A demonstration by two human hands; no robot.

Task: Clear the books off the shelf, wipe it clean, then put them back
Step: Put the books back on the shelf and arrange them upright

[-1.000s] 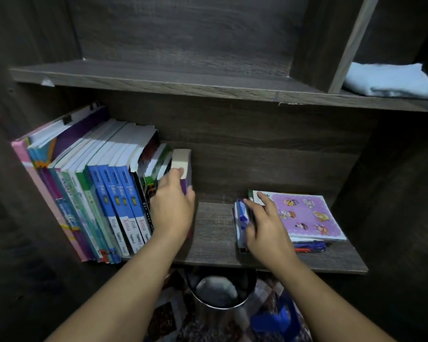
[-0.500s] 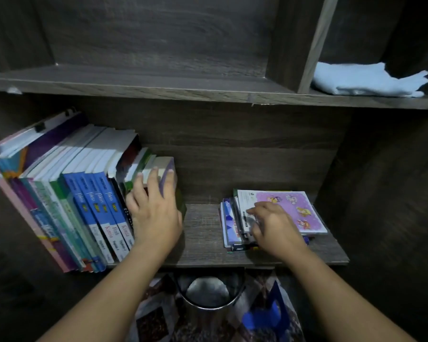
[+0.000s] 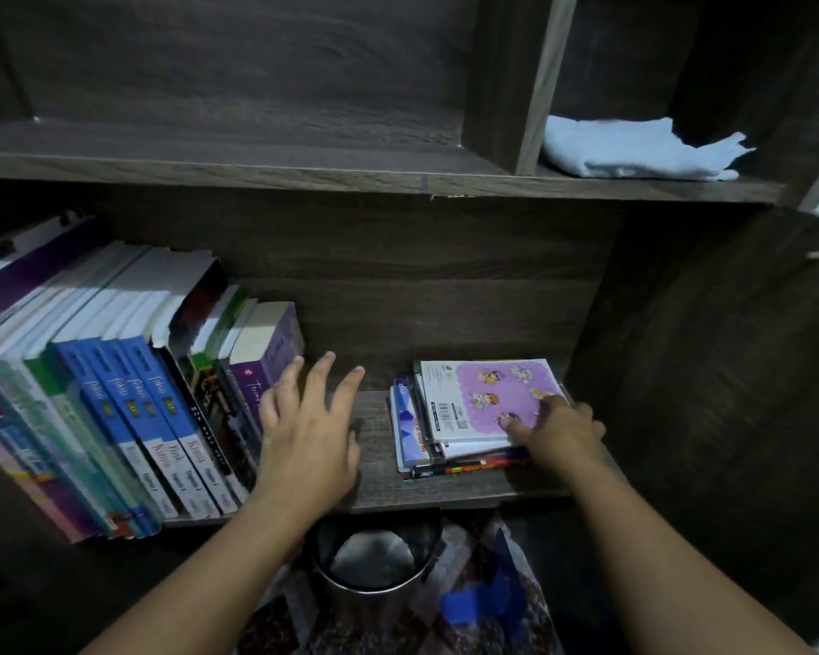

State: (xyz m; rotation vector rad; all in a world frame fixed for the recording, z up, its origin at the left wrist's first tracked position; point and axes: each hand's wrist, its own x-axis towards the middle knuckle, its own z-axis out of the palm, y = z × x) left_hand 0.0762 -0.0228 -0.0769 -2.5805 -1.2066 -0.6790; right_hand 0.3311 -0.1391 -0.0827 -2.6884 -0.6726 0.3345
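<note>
Two hands are at the shelf (image 3: 374, 470) — the left hand (image 3: 308, 434) spread wide, holding nothing, just beside the leaning row of books (image 3: 138, 394); the right hand (image 3: 559, 430) grips the flat stack (image 3: 469, 408) at its near corner, thumb on top.

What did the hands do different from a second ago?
The left hand let go of the upright purple book and opened, fingers spread beside it. The right hand slid along the flat stack from its left edge to its right front corner, thumb on the top cover. The row of books and the blue cloth stayed put.
</note>
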